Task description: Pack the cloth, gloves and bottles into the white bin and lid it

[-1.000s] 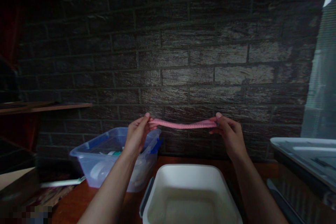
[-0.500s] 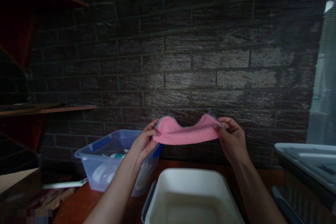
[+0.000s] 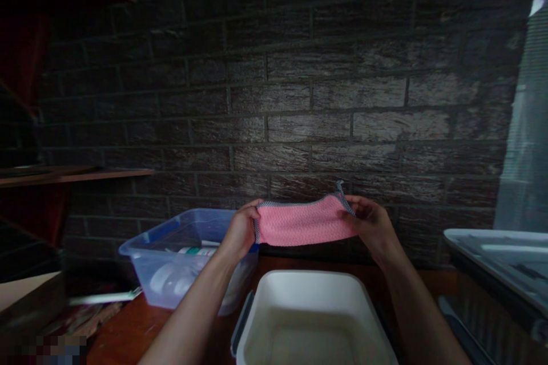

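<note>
Two bare hands stretch one pink cloth (image 3: 306,225) in the air, above the table (image 3: 124,336) towards its back edge. The left hand (image 3: 243,232) pinches the cloth's left end; the right hand (image 3: 373,227) grips its right end, near a small dark loop at the upper corner. The cloth hangs nearly flat, bordered in grey.

Three containers stand around. One white bin (image 3: 312,288) sits at the middle of the table, between the forearms and cut off by the bottom of the view. One clear bluish tub (image 3: 139,265) stands near the left edge, partly behind the left forearm, with several white things inside. One lidded box (image 3: 505,245) takes up the right side.

A strip of bare table runs between tub and bin. A dark brick wall (image 3: 299,97) rises behind, with open air above the cloth. Two shelves (image 3: 128,173) jut out at far left, above one carton (image 3: 38,296).
</note>
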`<state>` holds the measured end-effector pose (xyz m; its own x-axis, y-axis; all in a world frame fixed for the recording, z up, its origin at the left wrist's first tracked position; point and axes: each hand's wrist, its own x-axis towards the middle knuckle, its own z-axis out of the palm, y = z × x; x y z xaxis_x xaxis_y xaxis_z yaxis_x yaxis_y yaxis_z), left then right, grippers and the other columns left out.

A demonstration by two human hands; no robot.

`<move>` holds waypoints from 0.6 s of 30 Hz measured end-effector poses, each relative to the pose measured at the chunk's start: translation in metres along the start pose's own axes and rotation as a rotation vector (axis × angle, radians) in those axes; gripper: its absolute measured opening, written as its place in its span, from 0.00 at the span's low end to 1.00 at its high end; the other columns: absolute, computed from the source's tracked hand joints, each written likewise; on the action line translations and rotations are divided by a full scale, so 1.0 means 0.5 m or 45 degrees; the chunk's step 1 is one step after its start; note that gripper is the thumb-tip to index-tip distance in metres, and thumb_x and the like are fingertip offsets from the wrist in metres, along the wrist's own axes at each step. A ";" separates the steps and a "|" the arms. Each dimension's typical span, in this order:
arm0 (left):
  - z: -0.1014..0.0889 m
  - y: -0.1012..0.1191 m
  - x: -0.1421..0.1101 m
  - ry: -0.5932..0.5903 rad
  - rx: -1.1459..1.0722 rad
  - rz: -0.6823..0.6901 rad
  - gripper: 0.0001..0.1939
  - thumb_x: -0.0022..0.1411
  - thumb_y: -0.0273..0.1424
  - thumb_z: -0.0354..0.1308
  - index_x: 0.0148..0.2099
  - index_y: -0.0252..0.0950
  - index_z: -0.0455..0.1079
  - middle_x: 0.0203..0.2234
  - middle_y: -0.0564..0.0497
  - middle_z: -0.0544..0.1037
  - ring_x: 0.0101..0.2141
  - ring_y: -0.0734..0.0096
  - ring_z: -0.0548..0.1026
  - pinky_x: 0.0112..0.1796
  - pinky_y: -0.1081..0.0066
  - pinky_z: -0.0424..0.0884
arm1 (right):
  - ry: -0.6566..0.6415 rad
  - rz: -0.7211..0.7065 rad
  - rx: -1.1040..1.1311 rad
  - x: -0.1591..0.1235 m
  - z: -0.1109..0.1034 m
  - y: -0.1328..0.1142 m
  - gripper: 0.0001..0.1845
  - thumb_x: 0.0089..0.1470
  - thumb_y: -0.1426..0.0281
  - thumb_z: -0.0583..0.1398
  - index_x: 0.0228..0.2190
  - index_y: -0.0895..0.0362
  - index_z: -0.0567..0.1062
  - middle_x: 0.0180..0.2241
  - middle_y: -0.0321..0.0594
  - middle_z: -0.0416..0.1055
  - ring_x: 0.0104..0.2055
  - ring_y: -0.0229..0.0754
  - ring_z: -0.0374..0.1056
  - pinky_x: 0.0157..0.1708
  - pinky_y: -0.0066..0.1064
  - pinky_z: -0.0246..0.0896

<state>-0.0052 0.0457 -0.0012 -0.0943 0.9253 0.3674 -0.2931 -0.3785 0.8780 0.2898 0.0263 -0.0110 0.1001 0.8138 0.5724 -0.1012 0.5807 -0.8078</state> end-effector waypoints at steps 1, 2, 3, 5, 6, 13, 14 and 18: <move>-0.001 -0.001 0.002 0.037 -0.002 0.015 0.17 0.39 0.29 0.54 0.35 0.37 0.73 0.27 0.53 0.76 0.27 0.65 0.73 0.29 0.67 0.69 | -0.020 0.034 -0.018 -0.002 -0.002 0.000 0.22 0.42 0.63 0.75 0.41 0.56 0.83 0.23 0.32 0.71 0.23 0.36 0.59 0.24 0.29 0.50; -0.002 -0.003 0.003 0.068 -0.007 0.034 0.17 0.40 0.30 0.55 0.37 0.37 0.73 0.27 0.53 0.77 0.28 0.64 0.73 0.29 0.68 0.69 | -0.030 0.056 -0.037 -0.005 -0.003 0.000 0.19 0.43 0.61 0.75 0.37 0.57 0.83 0.23 0.32 0.71 0.23 0.36 0.59 0.24 0.29 0.50; -0.002 -0.003 0.004 0.091 -0.012 0.057 0.17 0.41 0.30 0.55 0.37 0.37 0.73 0.28 0.53 0.77 0.29 0.65 0.74 0.30 0.68 0.69 | -0.031 0.064 -0.056 -0.007 -0.004 0.000 0.17 0.44 0.60 0.74 0.34 0.57 0.83 0.23 0.33 0.71 0.23 0.36 0.59 0.25 0.30 0.50; -0.001 -0.002 0.005 0.101 -0.015 0.107 0.15 0.42 0.31 0.57 0.36 0.37 0.73 0.29 0.53 0.77 0.30 0.66 0.74 0.31 0.70 0.69 | -0.020 0.043 -0.081 -0.011 -0.005 -0.003 0.16 0.48 0.58 0.73 0.29 0.58 0.82 0.24 0.34 0.72 0.25 0.36 0.59 0.26 0.30 0.51; 0.000 -0.001 0.004 0.090 -0.010 0.131 0.13 0.43 0.31 0.58 0.35 0.37 0.72 0.29 0.53 0.76 0.31 0.67 0.73 0.31 0.70 0.68 | -0.013 0.019 -0.083 -0.013 -0.004 -0.005 0.16 0.50 0.57 0.72 0.28 0.58 0.81 0.24 0.34 0.72 0.25 0.36 0.60 0.27 0.30 0.51; 0.000 0.013 -0.010 -0.040 0.155 0.262 0.09 0.55 0.37 0.64 0.32 0.38 0.70 0.25 0.57 0.71 0.28 0.72 0.69 0.30 0.75 0.63 | 0.025 -0.091 -0.010 -0.011 0.004 -0.008 0.13 0.55 0.57 0.67 0.33 0.54 0.78 0.28 0.36 0.74 0.30 0.40 0.65 0.31 0.30 0.57; -0.001 0.014 -0.012 -0.061 0.193 0.272 0.09 0.56 0.38 0.65 0.33 0.38 0.71 0.25 0.57 0.71 0.28 0.72 0.69 0.30 0.75 0.63 | 0.056 -0.100 -0.016 -0.010 0.004 -0.006 0.12 0.55 0.58 0.66 0.33 0.54 0.77 0.28 0.36 0.74 0.29 0.41 0.65 0.30 0.30 0.57; 0.003 0.009 -0.014 -0.104 0.326 0.322 0.11 0.58 0.40 0.66 0.34 0.39 0.72 0.27 0.56 0.72 0.29 0.71 0.69 0.32 0.75 0.64 | 0.205 -0.144 -0.069 -0.010 0.000 0.002 0.08 0.55 0.61 0.63 0.31 0.53 0.76 0.29 0.35 0.73 0.30 0.42 0.64 0.30 0.30 0.57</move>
<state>-0.0046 0.0372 0.0007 -0.0544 0.8004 0.5970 -0.0219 -0.5987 0.8007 0.2890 0.0227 -0.0145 0.2649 0.7266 0.6339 -0.0270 0.6628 -0.7483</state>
